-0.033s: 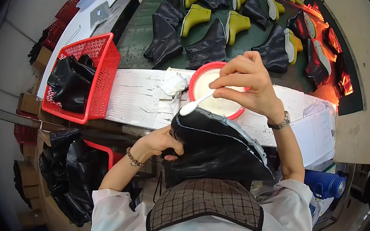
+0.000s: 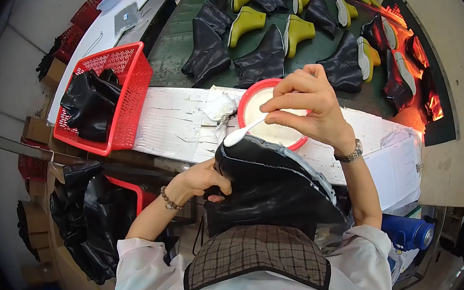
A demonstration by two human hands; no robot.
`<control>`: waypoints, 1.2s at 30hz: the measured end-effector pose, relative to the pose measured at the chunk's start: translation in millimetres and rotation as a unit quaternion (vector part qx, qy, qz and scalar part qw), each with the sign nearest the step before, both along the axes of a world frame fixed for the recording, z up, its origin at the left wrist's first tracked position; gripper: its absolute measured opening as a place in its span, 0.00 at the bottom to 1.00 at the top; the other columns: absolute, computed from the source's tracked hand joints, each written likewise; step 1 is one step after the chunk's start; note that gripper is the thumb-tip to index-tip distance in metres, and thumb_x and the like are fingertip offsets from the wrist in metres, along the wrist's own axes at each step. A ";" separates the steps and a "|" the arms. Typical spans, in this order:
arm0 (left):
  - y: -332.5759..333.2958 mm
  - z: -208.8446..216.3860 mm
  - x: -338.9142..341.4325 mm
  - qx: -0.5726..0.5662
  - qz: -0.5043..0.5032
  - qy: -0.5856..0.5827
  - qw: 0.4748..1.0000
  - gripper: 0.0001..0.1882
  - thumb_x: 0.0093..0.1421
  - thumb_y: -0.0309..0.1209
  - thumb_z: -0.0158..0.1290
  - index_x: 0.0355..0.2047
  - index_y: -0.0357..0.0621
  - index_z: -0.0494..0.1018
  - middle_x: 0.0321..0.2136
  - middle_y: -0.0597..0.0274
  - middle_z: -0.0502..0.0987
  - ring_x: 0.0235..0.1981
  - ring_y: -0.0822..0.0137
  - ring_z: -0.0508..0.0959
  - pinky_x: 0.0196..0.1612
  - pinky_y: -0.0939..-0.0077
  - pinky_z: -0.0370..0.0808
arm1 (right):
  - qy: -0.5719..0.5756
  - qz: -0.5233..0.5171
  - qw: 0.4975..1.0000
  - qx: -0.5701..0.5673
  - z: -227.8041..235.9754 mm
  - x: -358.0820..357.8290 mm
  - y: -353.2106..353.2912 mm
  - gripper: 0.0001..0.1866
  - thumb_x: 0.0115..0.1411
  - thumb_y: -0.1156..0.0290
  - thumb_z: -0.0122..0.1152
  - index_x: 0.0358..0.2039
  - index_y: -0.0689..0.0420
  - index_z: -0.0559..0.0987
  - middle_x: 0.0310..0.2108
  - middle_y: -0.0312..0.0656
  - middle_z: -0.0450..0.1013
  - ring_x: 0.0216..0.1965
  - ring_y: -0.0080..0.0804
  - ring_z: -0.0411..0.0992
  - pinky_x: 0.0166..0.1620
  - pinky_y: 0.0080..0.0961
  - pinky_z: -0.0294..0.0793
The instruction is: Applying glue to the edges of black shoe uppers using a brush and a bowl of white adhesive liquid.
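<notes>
My left hand (image 2: 205,177) is closed on the edge of a black, shiny boot upper (image 2: 273,184), its fingers partly hidden in the folds. The upper lies against my checked apron, with a whitish coated rim curving along its far edge. Between the thumb and fingers of my right hand (image 2: 311,105) is a thin white stick with a thicker rounded head (image 2: 235,138). That head touches, or nearly touches, the left end of the coated rim. Beneath my right hand stands a red-rimmed tub (image 2: 243,105) of creamy white liquid (image 2: 271,131).
A red basket (image 2: 143,77) with black uppers stands left on the white-topped table (image 2: 169,120). A crumpled white cloth (image 2: 220,107) lies beside the tub. Yellow boot feet (image 2: 299,32) and black uppers (image 2: 208,50) cover the green surface beyond, near glowing orange heat. A blue bottle (image 2: 405,232) is at right.
</notes>
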State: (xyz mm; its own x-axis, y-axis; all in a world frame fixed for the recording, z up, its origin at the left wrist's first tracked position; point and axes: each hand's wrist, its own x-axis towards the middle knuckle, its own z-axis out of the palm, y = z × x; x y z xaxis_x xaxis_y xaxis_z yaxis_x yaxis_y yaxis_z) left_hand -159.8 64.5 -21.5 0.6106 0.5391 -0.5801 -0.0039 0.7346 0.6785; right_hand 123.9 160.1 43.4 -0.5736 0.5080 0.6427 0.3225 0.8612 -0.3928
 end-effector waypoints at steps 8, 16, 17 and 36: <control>-13.8 -5.5 -54.7 0.071 0.291 -0.170 0.939 0.17 0.56 0.19 0.56 0.46 0.24 0.74 0.30 0.39 0.81 0.19 0.50 0.81 0.18 0.61 0.80 | 0.203 -0.218 0.950 -0.099 -34.1 62.9 20.8 0.05 0.63 0.75 0.65 0.36 0.62 0.86 0.32 0.37 0.77 0.34 0.22 0.73 0.38 0.20 0.68; 74.4 -38.5 -92.2 0.050 0.454 -0.204 0.866 0.05 0.60 0.23 0.56 0.35 0.32 0.78 0.33 0.50 0.83 0.31 0.57 0.84 0.37 0.57 0.87 | 0.171 -0.371 0.870 -0.276 -189.5 99.6 -25.1 0.16 0.69 0.72 0.59 0.24 0.64 0.79 0.19 0.34 0.68 0.27 0.21 0.64 0.32 0.23 0.61; 91.5 -38.1 -93.8 0.046 0.457 -0.198 0.866 0.03 0.59 0.22 0.56 0.32 0.33 0.78 0.31 0.52 0.82 0.30 0.58 0.83 0.40 0.57 0.88 | 0.142 -0.398 0.854 -0.304 -196.4 92.1 -29.4 0.17 0.69 0.71 0.58 0.22 0.63 0.79 0.17 0.35 0.66 0.25 0.23 0.64 0.33 0.25 0.61; 463.5 -129.5 -214.3 0.171 0.628 -0.136 0.747 0.07 0.57 0.15 0.60 0.33 0.38 0.73 0.32 0.59 0.77 0.33 0.62 0.80 0.41 0.62 0.88 | 0.077 -0.434 0.875 -0.199 -208.2 84.2 -26.4 0.21 0.68 0.71 0.49 0.17 0.60 0.78 0.18 0.41 0.70 0.26 0.35 0.66 0.43 0.34 0.62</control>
State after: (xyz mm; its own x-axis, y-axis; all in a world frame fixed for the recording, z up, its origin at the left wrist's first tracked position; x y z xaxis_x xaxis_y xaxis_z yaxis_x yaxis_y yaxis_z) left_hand -374.1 527.9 -151.0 -0.4323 0.8736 -0.2237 -0.7155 -0.1813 0.6747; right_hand 208.1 133.7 -164.8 0.2178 0.9102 0.3523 0.7048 0.1031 -0.7019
